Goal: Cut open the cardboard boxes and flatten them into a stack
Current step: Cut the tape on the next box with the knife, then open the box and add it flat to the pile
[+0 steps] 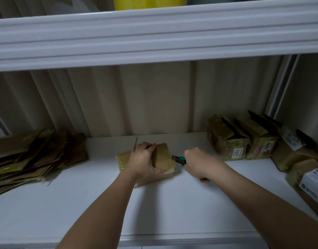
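Working at a smooth white surface, you're tucked under a pale ribbed shelf edge, with a beige corrugated wall behind. Far left, the stack of flattened boxes lies in ragged brown layers, glossy yellowish tape catching the dim light. In the middle sits the cardboard box you're on now, a squat brown block wrapped in shiny tape, flat on the surface. Your left hand is clamped over its top, fingers curled over the far edge, thumb on the near side. Just right of it, your right hand is wrapped tight round the utility knife, teal and black, its tip touching the box's right end. Over on the right, the uncut boxes crowd together, crumpled, taped, with white labels, reaching from the back wall along the right edge.
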